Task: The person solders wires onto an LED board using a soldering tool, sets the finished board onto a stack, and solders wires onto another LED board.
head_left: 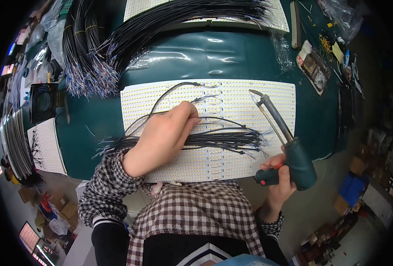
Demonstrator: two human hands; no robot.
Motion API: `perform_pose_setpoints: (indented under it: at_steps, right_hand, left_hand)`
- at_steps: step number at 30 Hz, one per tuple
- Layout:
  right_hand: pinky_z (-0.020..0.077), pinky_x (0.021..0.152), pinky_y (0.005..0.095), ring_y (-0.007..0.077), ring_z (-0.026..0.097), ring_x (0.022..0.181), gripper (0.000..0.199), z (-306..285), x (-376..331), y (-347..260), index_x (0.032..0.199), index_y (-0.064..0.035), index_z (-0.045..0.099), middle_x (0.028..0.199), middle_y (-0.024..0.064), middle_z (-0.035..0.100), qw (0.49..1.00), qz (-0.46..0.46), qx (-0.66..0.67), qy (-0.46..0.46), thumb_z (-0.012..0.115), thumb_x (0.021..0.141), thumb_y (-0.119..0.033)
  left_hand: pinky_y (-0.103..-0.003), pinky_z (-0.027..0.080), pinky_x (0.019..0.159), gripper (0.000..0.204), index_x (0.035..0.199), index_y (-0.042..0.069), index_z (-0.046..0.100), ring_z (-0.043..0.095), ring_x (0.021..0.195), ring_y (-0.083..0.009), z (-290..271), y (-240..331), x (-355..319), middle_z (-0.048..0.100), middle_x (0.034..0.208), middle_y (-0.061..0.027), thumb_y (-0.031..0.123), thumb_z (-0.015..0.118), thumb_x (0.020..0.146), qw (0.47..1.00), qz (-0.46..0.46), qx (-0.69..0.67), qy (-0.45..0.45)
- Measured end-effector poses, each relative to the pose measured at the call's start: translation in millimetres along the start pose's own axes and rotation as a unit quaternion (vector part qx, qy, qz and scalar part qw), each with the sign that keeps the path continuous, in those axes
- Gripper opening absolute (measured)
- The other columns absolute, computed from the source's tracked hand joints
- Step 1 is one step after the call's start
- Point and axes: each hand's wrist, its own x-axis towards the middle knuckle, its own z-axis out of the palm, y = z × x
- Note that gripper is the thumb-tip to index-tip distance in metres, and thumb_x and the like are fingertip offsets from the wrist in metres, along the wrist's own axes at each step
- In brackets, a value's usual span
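A white LED board (249,166) with rows of small yellow chips lies in front of me. Above its middle is my left hand (163,133), its fingers pinched on a black wire (199,99) whose thin ends reach the board's centre strip. Another black wire (170,89) curves from the left up to the same strip. Under and beside that hand rests a loose bundle of black wires (225,139) with stripped ends. My right hand (281,179) grips a green soldering gun (302,166) by its handle; the tip is raised over the board's upper right part.
Thick bundles of black wires (161,29) lie at the back, partly on another LED board (139,6). A small fan (43,103) and a stack of boards (50,148) are at left. A stained sponge tray (313,66) sits at back right on the green mat (245,53).
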Motion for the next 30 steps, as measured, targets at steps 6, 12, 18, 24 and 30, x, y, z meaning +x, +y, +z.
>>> perform_pose_setpoints:
  at_steps: [6, 12, 18, 24, 30]
  right_hand:
    - [0.0543, 0.06, 0.0308, 0.0192, 0.056, 0.071, 0.047, -3, 0, 3, 0.117, 0.0134, 0.039, 0.082, 0.0125, 0.053, 1.0, -0.015, 0.021, -0.011, 0.051, 0.088, -0.021]
    - [0.0541, 0.06, 0.0305, 0.0192, 0.056, 0.072, 0.048, -4, -1, 4, 0.117, 0.0135, 0.038, 0.082, 0.0123, 0.052, 1.0, -0.015, 0.019, -0.009, 0.051, 0.088, -0.022]
    - [0.0536, 0.059, 0.0299, 0.0184, 0.055, 0.07, 0.049, -8, -4, 14, 0.117, 0.0131, 0.039, 0.082, 0.0118, 0.053, 1.0, -0.011, 0.022, -0.009, 0.051, 0.087, -0.024]
    - [0.0533, 0.058, 0.03, 0.019, 0.056, 0.069, 0.047, -2, -11, -5, 0.117, 0.0112, 0.042, 0.082, 0.0117, 0.053, 1.0, -0.002, 0.006, 0.018, 0.051, 0.087, -0.023]
    - [0.0475, 0.051, 0.0267, 0.0159, 0.055, 0.061, 0.039, -36, 18, -5, 0.113, 0.0044, 0.046, 0.073, 0.0074, 0.056, 0.987, -0.036, 0.102, 0.12, 0.049, 0.089, -0.026]
  left_hand:
    - [-0.033, 0.044, 0.052, 0.01, 0.091, 0.002, 0.046, 0.058, 0.058, -0.0271, -1, -3, -7, 0.056, 0.067, -0.0115, 0.006, 0.052, 0.085, 0.996, 0.038, 0.067, 0.035]
    - [-0.041, 0.043, 0.054, 0.012, 0.093, 0.003, 0.045, 0.055, 0.064, -0.0335, -11, -3, -24, 0.055, 0.078, -0.0156, 0.008, 0.052, 0.084, 0.991, -0.116, -0.061, 0.026]
    - [-0.037, 0.043, 0.061, 0.011, 0.085, 0.0, 0.052, 0.055, 0.076, -0.0307, -21, 9, -20, 0.053, 0.092, -0.0136, 0.002, 0.058, 0.075, 0.965, -0.01, 0.251, 0.076]
    - [-0.039, 0.047, 0.08, 0.033, 0.104, 0.003, 0.052, 0.055, 0.097, -0.0278, -47, 45, -11, 0.054, 0.106, -0.017, 0.009, 0.064, 0.075, 0.872, 0.093, -0.48, -0.021]
    - [-0.038, 0.047, 0.08, 0.032, 0.104, 0.003, 0.052, 0.055, 0.096, -0.0271, -91, 67, -36, 0.054, 0.106, -0.0163, 0.01, 0.064, 0.075, 0.821, 0.215, -0.517, 0.112]
